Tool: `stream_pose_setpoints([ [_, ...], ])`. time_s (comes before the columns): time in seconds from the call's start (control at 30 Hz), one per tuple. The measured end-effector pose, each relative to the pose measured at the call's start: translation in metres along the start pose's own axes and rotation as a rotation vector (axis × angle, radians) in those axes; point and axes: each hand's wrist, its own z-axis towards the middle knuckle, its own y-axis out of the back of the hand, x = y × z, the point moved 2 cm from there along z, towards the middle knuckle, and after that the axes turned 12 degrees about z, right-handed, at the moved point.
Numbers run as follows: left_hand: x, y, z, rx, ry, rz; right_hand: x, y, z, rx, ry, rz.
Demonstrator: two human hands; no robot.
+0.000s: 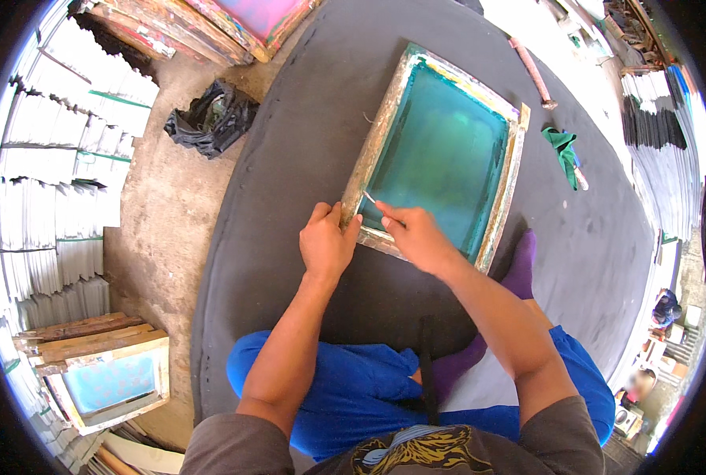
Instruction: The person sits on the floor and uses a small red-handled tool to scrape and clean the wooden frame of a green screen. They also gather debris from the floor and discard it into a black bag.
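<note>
"What's in front of me?"

"A broad dark grey surface [290, 158]. On it, just ahead of your legs, your wooden frame [385, 119] lies flat and slanted, with teal mesh [448, 150] inside."

"My hands?"

"Your left hand [327, 244] is half-curled, gripping the frame's near left corner. Your right hand [416, 237] is mostly closed, pinching a thin pale tool [370, 197]."

"Its tip?"

"At the mesh's left edge; I can't tell whether it touches."
</note>
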Motion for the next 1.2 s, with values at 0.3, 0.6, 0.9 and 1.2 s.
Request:
stream_pose_setpoints([
  [0.3,0.003,-0.002,-0.001,0.014,0.004,0.000,-0.014,-0.005,-0.016,0.036,-0.412,0.160],
  [0.6,0.003,0.002,-0.001,0.025,0.023,-0.004,-0.007,-0.005,-0.015,0.031,-0.756,0.657],
  [0.9,-0.003,0.004,0.001,0.016,0.023,0.009,-0.026,-0.013,-0.022,0.026,-0.332,0.229],
  [1.2,0.002,0.003,0.004,0.037,0.020,-0.037,-0.028,-0.003,-0.019,0.021,-0.254,0.129],
])
